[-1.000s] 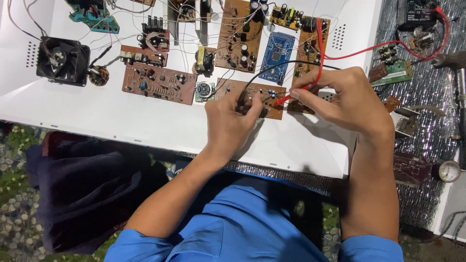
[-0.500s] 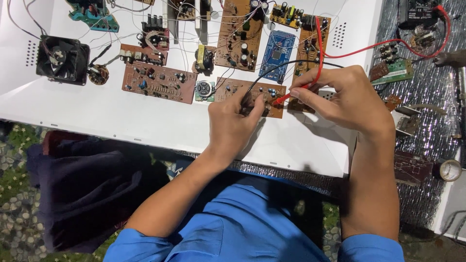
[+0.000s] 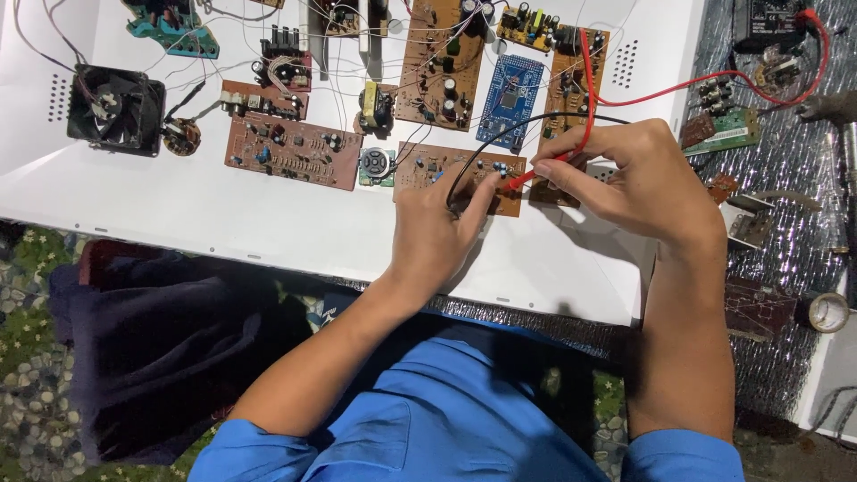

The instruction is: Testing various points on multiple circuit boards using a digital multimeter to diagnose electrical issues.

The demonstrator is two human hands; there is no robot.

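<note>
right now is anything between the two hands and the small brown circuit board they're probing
Nothing visible is in the way. The left hand rests on the small brown circuit board, holding the black probe to it. The right hand brings the red probe down to its right end.

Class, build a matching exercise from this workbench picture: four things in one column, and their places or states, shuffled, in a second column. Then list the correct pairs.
Things
1. black cooling fan
2. blue circuit board
3. red probe
4. roll of tape

Places or states
A. pinched in the right hand
B. far right edge, on the silvery sheet
C. far left of the white panel
D. among the brown boards, above the left hand

Pairs: 1-C, 2-D, 3-A, 4-B
</note>
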